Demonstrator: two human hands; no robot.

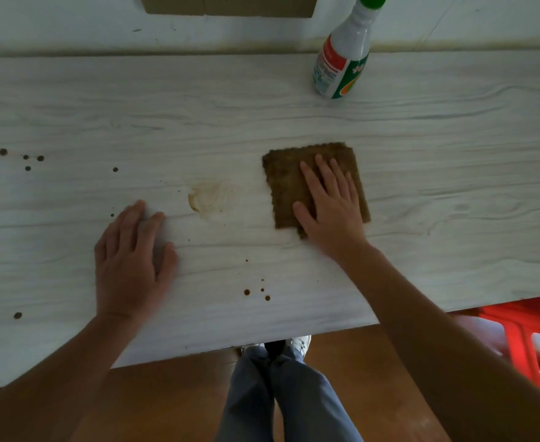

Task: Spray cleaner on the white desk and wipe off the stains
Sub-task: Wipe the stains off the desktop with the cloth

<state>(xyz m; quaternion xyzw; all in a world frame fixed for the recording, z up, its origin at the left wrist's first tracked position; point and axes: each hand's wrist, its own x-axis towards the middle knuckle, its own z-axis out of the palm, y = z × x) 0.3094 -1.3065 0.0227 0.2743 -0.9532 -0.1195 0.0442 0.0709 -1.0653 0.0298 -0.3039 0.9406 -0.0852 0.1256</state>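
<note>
Spanning the frame: white desk (421, 173), wood-grained, dark spots at left and lower centre.
Left hand (131, 260): flat on the desk, fingers spread, holding nothing.
Right hand (329, 199): fingers splayed, pressing the cloth, not gripping.
Brown cloth (313, 183): centre-right; likely soft and limp, best handled under a flat palm.
Spray bottle (342, 55): upper right, upright; probably light.
Smeared stain (206, 197): centre, beside the cloth.

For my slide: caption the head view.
Right hand presses cloth flat beside smear on desk; left hand rests flat.
</note>
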